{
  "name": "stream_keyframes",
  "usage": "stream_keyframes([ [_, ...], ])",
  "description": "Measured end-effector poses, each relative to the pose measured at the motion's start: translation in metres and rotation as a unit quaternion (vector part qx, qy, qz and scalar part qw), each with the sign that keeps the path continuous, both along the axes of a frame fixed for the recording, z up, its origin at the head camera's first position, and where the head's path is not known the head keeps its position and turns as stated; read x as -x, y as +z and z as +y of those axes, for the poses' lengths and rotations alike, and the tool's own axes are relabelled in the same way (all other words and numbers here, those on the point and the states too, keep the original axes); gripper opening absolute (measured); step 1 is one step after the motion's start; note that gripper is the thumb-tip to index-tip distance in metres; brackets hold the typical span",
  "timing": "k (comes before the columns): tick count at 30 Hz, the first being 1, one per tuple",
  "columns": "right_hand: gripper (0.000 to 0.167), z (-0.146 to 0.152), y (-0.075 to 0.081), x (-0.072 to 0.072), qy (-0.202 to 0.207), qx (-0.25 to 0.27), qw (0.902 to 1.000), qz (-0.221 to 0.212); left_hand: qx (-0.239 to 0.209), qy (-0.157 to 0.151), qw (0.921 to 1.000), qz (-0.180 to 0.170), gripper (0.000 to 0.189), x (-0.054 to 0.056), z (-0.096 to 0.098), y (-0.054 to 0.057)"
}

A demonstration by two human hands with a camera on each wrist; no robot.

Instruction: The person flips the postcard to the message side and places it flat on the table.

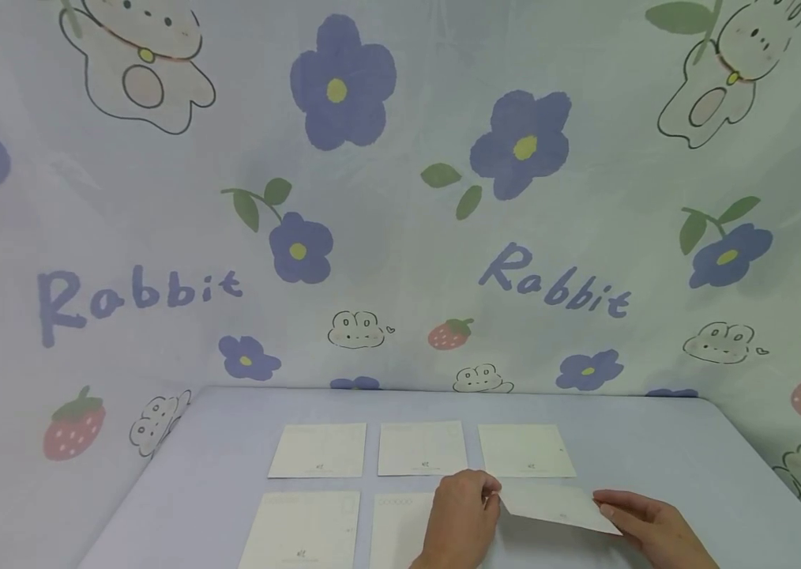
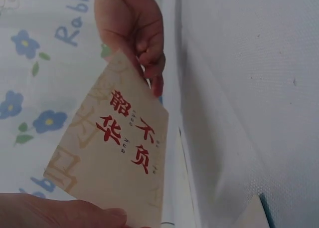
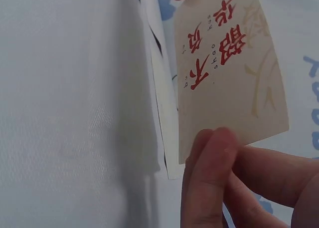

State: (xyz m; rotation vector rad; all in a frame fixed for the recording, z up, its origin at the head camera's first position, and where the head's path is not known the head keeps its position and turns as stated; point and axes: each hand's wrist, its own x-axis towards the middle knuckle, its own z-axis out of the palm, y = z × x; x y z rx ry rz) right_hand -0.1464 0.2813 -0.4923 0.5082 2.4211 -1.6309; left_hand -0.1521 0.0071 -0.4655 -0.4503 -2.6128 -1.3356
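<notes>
A cream postcard [image 1: 558, 504] is held between both hands, tilted up off the table. My left hand [image 1: 459, 518] pinches its left edge, and my right hand [image 1: 655, 528] pinches the right edge between thumb and fingers. Its upper face looks mostly blank, with a small print near the lower edge. On the underside of the postcard [image 2: 124, 133], large red Chinese characters and pale tan lettering show in the left wrist view. The right wrist view shows the same postcard [image 3: 219, 78] with the thumb and fingers of my right hand [image 3: 234, 183] on its near end.
Three similar cards lie in a back row: left card [image 1: 318, 450], middle card [image 1: 422, 448], right card [image 1: 526, 450]. In front are a card [image 1: 301, 529] and another card [image 1: 396, 533] partly behind my left hand. A patterned curtain [image 1: 400, 197] stands behind the white table [image 1: 180, 474].
</notes>
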Motion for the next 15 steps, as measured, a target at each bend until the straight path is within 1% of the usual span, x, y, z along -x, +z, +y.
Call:
stream_keyframes([
  [3, 0.054, 0.0001, -0.0011, -0.0001, -0.003, -0.001, 1.0, 0.002, 0.001, 0.002, 1.0, -0.008, 0.01, -0.0004, 0.0009, 0.0],
  [10, 0.054, 0.0002, -0.003, -0.0005, 0.009, -0.021, 0.9997, 0.012, 0.022, 0.007, 0.9996, -0.015, 0.013, -0.0025, 0.0035, 0.0006],
  [15, 0.054, -0.0006, -0.0048, -0.0009, -0.002, -0.016, 0.9998, 0.015, 0.027, 0.004, 0.9993, -0.024, 0.013, -0.0034, 0.0044, 0.001],
])
